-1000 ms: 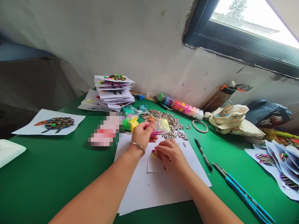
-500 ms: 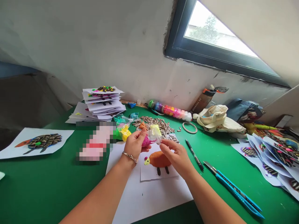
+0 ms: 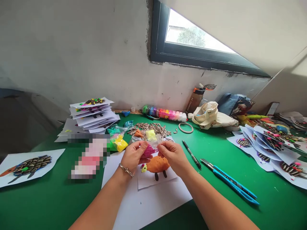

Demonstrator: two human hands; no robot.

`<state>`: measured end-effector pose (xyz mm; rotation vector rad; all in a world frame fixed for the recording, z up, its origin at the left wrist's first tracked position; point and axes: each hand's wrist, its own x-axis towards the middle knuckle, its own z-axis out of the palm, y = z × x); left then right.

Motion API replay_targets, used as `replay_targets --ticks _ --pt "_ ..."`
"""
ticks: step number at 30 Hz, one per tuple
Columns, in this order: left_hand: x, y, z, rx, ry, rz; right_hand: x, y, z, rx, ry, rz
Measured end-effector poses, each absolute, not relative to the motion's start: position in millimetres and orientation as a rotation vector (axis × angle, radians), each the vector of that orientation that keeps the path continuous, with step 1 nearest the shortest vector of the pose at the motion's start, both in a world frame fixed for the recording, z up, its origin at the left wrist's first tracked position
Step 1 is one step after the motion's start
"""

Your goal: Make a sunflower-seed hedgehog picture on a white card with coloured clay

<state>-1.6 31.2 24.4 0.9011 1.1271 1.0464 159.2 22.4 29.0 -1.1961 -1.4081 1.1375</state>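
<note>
Thin, shiny plastic bag [image 3: 155, 141] between the left hand [image 3: 134, 156] and right hand [image 3: 174, 156]. Soft, matt, bumpy clay [image 3: 157, 164] just below both, on smooth white paper [image 3: 148, 204]. Shiny metal bangle [image 3: 126, 170] on the left wrist. Smooth blue plastic knife [image 3: 230, 183] out past the right hand.

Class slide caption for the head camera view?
Left hand and right hand pinch bagged pink clay over an orange clay figure.

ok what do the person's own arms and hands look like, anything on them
Both arms are bare, with no sleeves or gloves. The left hand has a thin silver-coloured bracelet at the wrist. The right hand shows no jewellery or markings.
</note>
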Motion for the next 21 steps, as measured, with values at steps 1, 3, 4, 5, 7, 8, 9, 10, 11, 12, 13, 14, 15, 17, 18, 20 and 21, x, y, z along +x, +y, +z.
replay_targets --ticks 1,3,4,5,7,8,9,10,11,12,13,14,15,17,18,20,21 --pt "-2.5 31.8 24.8 0.901 1.130 1.047 159.3 22.3 28.6 -1.183 -1.401 1.139" --pt "-5.7 33.8 26.1 0.896 1.133 1.066 156.6 23.6 28.5 -1.158 -1.373 1.143" --pt "-8.1 35.3 26.7 0.891 1.137 1.088 153.9 25.7 29.1 -1.157 -1.363 1.138" --pt "-11.3 37.2 27.1 0.888 1.153 1.124 150.7 29.3 30.1 -1.166 -1.366 1.132" --pt "-19.5 41.9 27.0 0.900 1.223 1.232 144.2 41.0 32.7 -1.206 -1.415 1.128" --pt "-24.3 44.5 26.6 0.931 1.300 1.309 141.9 48.5 33.8 -1.226 -1.456 1.135" --pt "-29.1 46.9 26.1 0.983 1.381 1.382 140.9 56.5 34.5 -1.244 -1.489 1.144" --pt "-33.8 49.1 25.8 1.058 1.467 1.414 141.7 63.9 34.5 -1.270 -1.512 1.138" --pt "-38.0 50.8 25.8 1.149 1.549 1.438 144.2 70.0 33.8 -1.307 -1.518 1.108" --pt "-41.5 52.0 26.0 1.239 1.629 1.460 148.6 74.1 32.3 -1.343 -1.521 1.058" --pt "-44.1 52.6 26.6 1.323 1.710 1.467 154.6 75.6 30.0 -1.376 -1.527 1.003" --pt "-45.6 52.7 27.2 1.396 1.780 1.463 161.8 74.6 27.1 -1.399 -1.539 0.954" --pt "-46.0 52.3 27.7 1.454 1.838 1.444 169.8 71.1 23.5 -1.417 -1.556 0.912" --pt "-43.3 50.6 27.6 1.536 1.890 1.360 186.5 59.2 14.9 -1.438 -1.609 0.858" --pt "-40.5 49.5 26.8 1.566 1.876 1.308 194.4 52.1 10.2 -1.455 -1.628 0.829" --pt "-32.8 46.7 23.5 1.622 1.785 1.204 207.9 39.2 0.4 -1.483 -1.656 0.771" --pt "-28.6 45.2 21.4 1.656 1.723 1.161 213.1 34.3 -4.3 -1.493 -1.662 0.747"
